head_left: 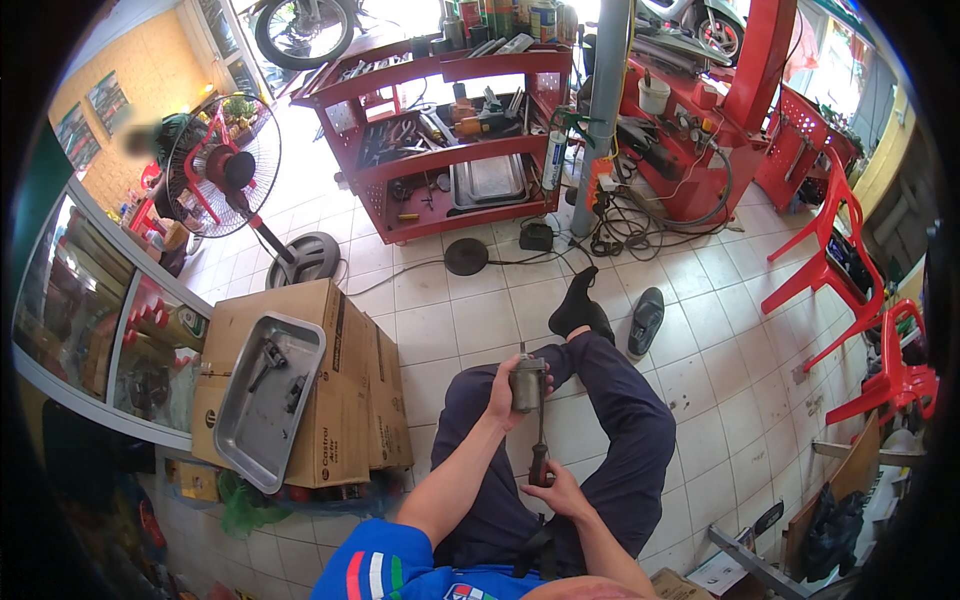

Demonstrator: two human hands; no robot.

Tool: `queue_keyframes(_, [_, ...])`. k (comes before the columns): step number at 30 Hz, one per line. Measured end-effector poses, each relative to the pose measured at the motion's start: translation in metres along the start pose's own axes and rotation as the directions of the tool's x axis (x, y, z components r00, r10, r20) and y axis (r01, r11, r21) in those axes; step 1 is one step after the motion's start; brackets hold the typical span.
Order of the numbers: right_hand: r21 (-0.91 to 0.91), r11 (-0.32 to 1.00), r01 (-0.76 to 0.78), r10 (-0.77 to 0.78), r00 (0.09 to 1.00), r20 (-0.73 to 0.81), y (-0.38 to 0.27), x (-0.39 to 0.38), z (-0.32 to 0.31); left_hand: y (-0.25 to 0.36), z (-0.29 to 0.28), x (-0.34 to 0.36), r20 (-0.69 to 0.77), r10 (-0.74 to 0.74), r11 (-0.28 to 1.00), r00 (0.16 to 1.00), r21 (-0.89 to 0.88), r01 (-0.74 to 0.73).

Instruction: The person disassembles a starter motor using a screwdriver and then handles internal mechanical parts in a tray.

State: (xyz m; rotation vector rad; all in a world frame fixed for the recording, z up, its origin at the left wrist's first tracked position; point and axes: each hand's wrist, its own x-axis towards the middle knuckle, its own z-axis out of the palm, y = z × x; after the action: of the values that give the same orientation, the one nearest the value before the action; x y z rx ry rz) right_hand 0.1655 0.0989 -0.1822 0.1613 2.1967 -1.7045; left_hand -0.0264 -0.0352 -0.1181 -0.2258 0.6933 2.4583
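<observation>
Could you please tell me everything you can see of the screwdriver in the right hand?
The screwdriver has a dark brownish handle and a long, thin, metal-looking shaft. The right hand grips the handle's near end, in front of the person, and the shaft points away from the body. Its far part lies alongside the grey cylinder in the left hand; I cannot make out the tip, or whether shaft and cylinder touch.

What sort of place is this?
Probably a motorcycle repair shop: spoked motorcycle wheel at the back, red tool cart with shelves, and a screwdriver in the right hand.
</observation>
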Motion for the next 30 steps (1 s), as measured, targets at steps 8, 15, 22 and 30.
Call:
queue_keyframes(8, [0.105, 0.969, -0.225, 0.225, 0.974, 0.02, -0.031, -0.007, -0.004, -0.001, 0.001, 0.0, -0.008, -0.002, 1.0, 1.0, -0.008, 0.002])
queue_keyframes(15, [-0.096, 0.992, -0.087, 0.083, 0.996, -0.043, -0.035, -0.01, -0.003, 0.002, -0.003, 0.0, -0.002, 0.027, 1.0, 1.0, 0.003, -0.027])
queue_keyframes(22, [0.219, 0.956, -0.197, 0.188, 0.98, 0.063, -0.035, -0.008, -0.005, 0.001, -0.006, 0.004, -0.011, 0.035, 0.999, 0.999, 0.005, -0.035])
queue_keyframes(30, [0.255, 0.93, -0.266, 0.285, 0.958, -0.04, -0.063, -0.014, -0.005, 0.002, -0.015, 0.007, -0.003, 0.062, 0.998, 0.998, 0.027, -0.062])
